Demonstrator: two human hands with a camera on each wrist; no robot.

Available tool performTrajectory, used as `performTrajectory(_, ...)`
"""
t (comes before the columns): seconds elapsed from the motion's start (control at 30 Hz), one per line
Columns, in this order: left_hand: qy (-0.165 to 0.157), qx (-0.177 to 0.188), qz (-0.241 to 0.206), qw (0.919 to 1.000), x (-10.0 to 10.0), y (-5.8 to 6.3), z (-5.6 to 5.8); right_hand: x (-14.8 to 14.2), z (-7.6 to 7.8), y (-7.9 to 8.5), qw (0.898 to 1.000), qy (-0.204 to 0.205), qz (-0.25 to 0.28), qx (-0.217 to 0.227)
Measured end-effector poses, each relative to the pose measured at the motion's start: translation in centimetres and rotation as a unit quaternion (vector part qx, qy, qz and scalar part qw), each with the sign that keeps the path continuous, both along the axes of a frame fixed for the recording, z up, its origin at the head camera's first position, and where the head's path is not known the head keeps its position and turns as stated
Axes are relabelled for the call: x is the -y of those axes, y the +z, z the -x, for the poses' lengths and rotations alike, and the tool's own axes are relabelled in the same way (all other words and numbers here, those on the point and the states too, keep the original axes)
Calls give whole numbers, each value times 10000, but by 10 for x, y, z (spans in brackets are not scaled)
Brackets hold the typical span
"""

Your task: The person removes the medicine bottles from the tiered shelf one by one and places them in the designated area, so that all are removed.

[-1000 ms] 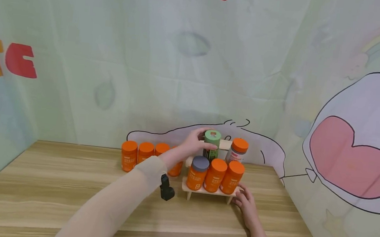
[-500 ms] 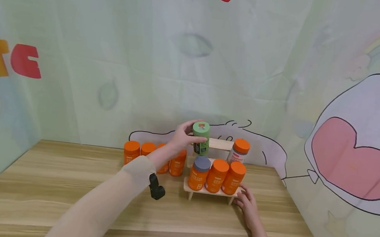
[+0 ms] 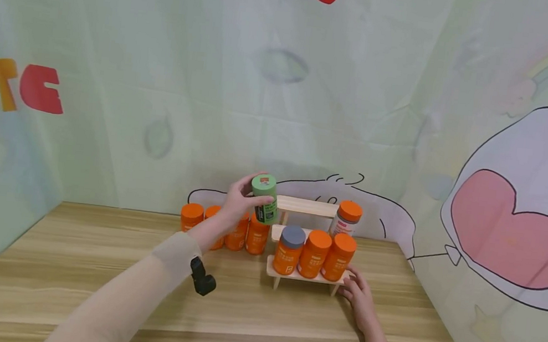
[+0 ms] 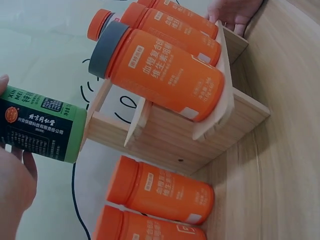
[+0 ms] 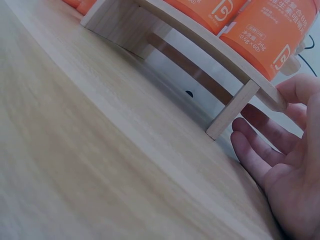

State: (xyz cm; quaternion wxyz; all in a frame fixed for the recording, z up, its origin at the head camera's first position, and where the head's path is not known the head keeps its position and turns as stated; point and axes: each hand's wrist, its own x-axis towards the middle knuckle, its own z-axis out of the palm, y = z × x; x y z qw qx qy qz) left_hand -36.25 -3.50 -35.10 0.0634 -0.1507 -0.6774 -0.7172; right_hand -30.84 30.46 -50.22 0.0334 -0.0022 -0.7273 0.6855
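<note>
My left hand (image 3: 237, 199) grips a green bottle (image 3: 266, 208) with a lighter green lid, holding it up in front of the backdrop, just left of the wooden tiered rack (image 3: 305, 206). In the left wrist view the bottle (image 4: 42, 125) shows a dark label. My right hand (image 3: 359, 301) holds the rack's front right corner; in the right wrist view the thumb lies at the shelf end (image 5: 272, 95), with the other fingers below by the leg. The front shelf carries a grey-lidded orange bottle (image 3: 288, 253) and two orange-lidded ones (image 3: 314, 256).
A white-labelled bottle (image 3: 347, 219) with an orange lid stands at the rack's back right. Left of the rack, several orange bottles (image 3: 257, 239) line up on the wooden table (image 3: 94, 263), partly hidden by my left arm. A printed curtain (image 3: 212, 92) hangs behind.
My left hand has lifted the green bottle off the back of the rack and carried it left, past the rack's left end. The right hand stays at the rack's corner.
</note>
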Motion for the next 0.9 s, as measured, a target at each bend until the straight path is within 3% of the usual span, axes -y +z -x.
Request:
performTrajectory(0.43, 50, 277, 88, 9996, 21, -32, -15, 2, -2, 4, 9999, 18, 118, 92)
performTrajectory(0.7, 281, 121, 595, 9978, 19, -52, -20, 2, -1, 4, 9999, 28, 117, 22)
performTrajectory(0.9, 399, 413, 646, 9963, 14, -68, -25, 2, -2, 5, 9999, 48, 147, -32)
